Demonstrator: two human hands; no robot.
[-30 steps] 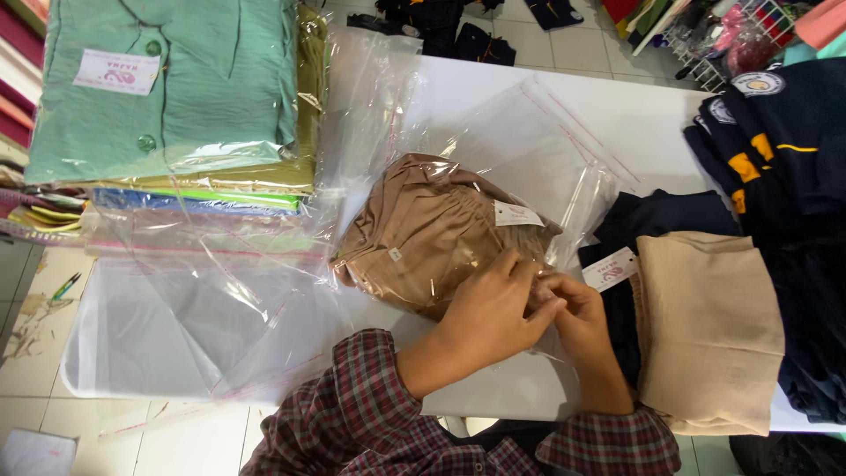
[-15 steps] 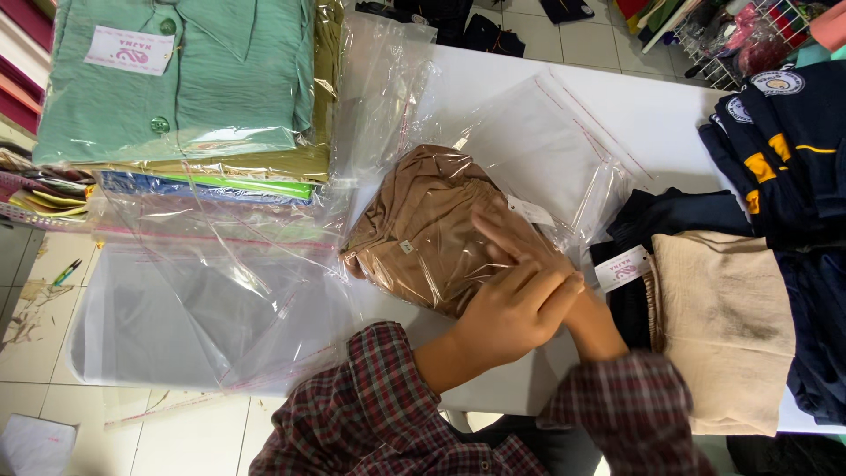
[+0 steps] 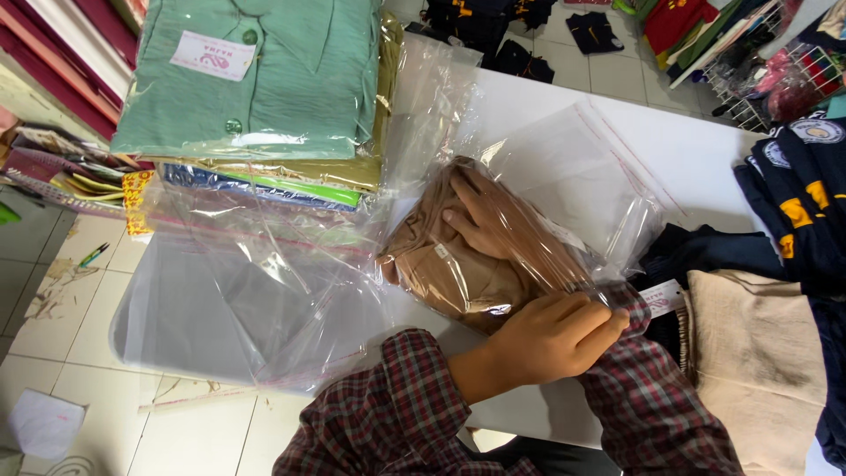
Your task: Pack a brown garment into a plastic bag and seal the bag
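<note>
Two hands work one clear bag [image 3: 564, 176] on the white table [image 3: 705, 150]. The right hand [image 3: 480, 216] is deep inside it, fingers spread flat on the folded tan garment [image 3: 441, 269]. The left hand [image 3: 551, 335] pinches the bag's near mouth, curled shut on the film. The garment lies just beyond that pinch, long axis running near-right to far-left. Bagged shirts [image 3: 251, 79] are stacked far left.

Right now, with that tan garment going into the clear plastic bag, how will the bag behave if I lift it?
The clear plastic bag looks thin and wrinkled, so it would probably flop and sag. Its glossy film seems slippery. The folded tan garment, pressed by the right hand inside while the left hand holds the opening, would likely slump toward one end.
</note>
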